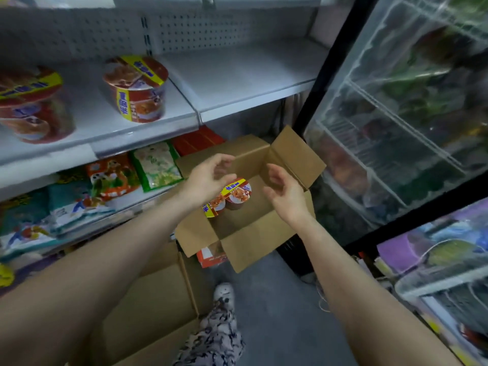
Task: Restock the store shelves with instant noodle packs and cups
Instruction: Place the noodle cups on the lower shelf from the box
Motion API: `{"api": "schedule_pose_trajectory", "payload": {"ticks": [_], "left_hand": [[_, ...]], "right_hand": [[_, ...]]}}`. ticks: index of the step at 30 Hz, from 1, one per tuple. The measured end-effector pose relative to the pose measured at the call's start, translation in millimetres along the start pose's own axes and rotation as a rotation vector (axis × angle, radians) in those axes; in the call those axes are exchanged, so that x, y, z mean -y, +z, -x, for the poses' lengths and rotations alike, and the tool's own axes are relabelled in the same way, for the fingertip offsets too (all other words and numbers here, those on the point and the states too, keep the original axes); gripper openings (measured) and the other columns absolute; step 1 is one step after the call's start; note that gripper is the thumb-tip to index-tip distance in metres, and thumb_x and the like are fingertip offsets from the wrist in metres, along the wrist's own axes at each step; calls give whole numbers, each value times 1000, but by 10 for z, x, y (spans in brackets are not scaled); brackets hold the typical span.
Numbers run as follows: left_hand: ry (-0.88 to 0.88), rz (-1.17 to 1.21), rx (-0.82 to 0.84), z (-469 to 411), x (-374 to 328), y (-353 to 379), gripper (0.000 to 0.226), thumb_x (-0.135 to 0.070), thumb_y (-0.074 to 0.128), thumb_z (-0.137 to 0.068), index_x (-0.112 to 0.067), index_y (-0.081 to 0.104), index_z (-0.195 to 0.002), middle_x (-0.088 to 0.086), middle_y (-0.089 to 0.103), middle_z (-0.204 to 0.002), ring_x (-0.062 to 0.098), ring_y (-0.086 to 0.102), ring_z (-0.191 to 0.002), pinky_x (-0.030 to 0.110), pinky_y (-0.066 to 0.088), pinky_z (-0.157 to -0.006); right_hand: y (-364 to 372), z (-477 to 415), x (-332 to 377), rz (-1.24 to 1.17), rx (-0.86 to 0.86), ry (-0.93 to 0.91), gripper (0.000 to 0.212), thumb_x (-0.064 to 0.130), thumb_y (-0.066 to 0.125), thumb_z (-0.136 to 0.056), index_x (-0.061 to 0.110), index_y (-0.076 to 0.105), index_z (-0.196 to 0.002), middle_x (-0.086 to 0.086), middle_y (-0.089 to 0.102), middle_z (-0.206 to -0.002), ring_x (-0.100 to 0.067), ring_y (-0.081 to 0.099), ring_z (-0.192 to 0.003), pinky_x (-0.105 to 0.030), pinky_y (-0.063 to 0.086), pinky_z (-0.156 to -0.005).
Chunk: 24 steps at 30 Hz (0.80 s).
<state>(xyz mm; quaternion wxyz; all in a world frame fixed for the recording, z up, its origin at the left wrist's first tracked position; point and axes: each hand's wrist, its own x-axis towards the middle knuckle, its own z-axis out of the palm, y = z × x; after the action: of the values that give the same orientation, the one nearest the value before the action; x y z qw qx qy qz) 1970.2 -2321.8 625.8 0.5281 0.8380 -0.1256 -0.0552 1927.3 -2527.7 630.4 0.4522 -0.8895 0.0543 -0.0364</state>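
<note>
Red cups (236, 195) are sitting in the open box (253, 239), partly hidden by the left hand (208, 178). Left hand and right hand (286, 196) are hovering over the box, fingers loosely curled, gripping nothing. Two more cups (136, 88) are standing on the shelf (237, 83) above, well apart.
</note>
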Motion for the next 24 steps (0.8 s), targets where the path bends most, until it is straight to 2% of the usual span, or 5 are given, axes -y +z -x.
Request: {"api": "schedule_pose_trajectory", "payload": {"ticks": [9,13,16,18,24], "left_hand": [[-162,20,-8,-1226,376,403,39,-24,70,-89,-30,56,-125,-3,60,-127,13,59,-115,38,47,-104],[-232,41,-13,-1553,501,482,43,-28,71,-88,-29,55,-128,-5,60,-127,9,58,-114,28,45,-100],[-291,44,-14,-1660,658,561,47,-26,72,-87,-27,54,-131,-8,60,-126,4,57,-112,19,43,-93],[-337,57,-3,-1728,794,647,52,-23,72,-88,-24,52,-135,-5,58,-130,3,55,-114,12,42,-88],[-524,51,-82,-1776,1279,1078,59,-26,76,-84,-20,52,-137,1,61,-129,17,58,-116,31,49,-97]], "right_hand": [[-38,-1481,-441,35,183,77,64,1,64,-90,17,43,-148,-3,48,-146,-7,49,-125,1,42,-76],[36,-1949,-565,48,271,93,66,-7,58,-90,19,41,-148,-3,47,-146,-9,50,-126,1,40,-77],[101,-2132,-676,71,323,115,68,-10,54,-89,21,42,-148,-8,48,-143,1,55,-106,1,42,-72],[143,-2266,-796,81,350,134,67,-9,54,-90,21,42,-148,-9,50,-141,-7,56,-116,0,42,-71],[324,-2626,-1207,124,537,214,67,-5,56,-93,22,36,-151,-8,45,-147,-12,50,-123,-2,44,-59]]}}
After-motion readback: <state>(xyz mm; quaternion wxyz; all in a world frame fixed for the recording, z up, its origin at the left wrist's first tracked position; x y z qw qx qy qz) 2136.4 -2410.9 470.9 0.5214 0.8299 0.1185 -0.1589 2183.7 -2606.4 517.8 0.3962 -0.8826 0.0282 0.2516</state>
